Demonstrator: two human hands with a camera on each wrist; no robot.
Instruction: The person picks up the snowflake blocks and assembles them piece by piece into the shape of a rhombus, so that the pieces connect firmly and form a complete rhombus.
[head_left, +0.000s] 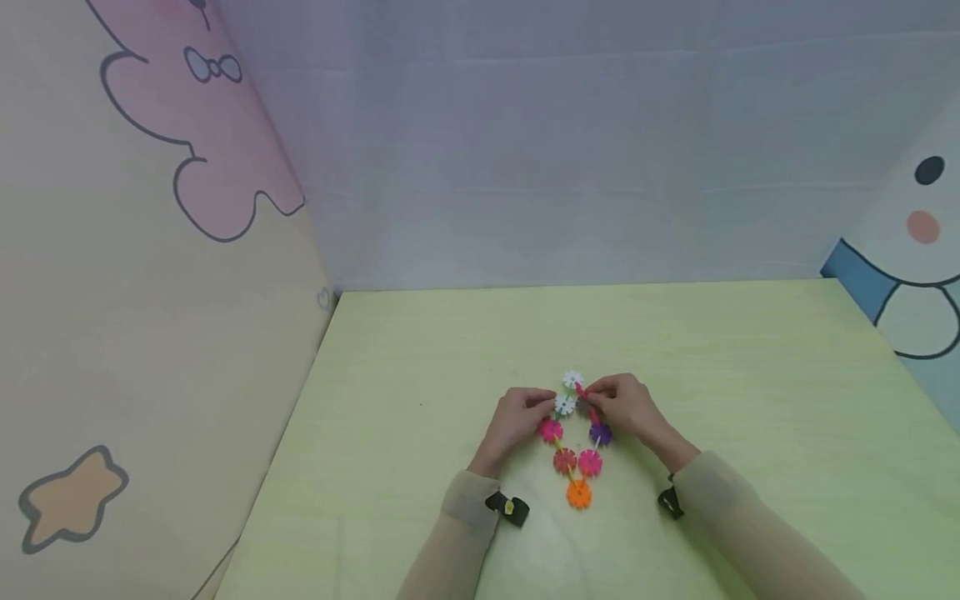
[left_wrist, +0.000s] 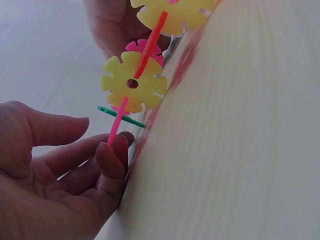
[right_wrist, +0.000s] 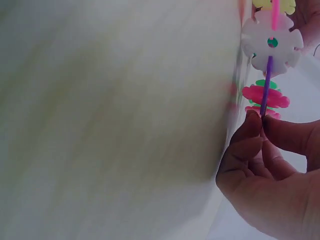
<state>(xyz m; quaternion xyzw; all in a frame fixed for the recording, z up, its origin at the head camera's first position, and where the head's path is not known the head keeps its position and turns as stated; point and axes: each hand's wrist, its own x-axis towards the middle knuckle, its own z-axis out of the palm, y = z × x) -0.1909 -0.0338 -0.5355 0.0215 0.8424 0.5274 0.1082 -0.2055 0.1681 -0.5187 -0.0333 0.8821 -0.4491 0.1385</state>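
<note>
Plastic snowflake discs (head_left: 578, 495) slot together into a long loop on the table. An orange disc sits at its near end and a white disc (head_left: 572, 380) at its far end. On the loop's left side, my left hand (head_left: 520, 417) has curled fingertips at the edge of a pink disc (left_wrist: 119, 117), the thumb standing apart. A green disc (left_wrist: 122, 117) shows beside that spot. My right hand (head_left: 622, 404) pinches a purple disc (right_wrist: 267, 85) between thumb and finger on the loop's far right. That disc is slotted into a white disc (right_wrist: 262, 42). My fingers partly cover the far end.
The pale yellow-green table (head_left: 420, 350) spreads around the loop. A pale cloth wall (head_left: 525, 167) rises behind it, with cartoon-printed walls on either side. Dark straps (head_left: 508, 508) are fastened at both wrists.
</note>
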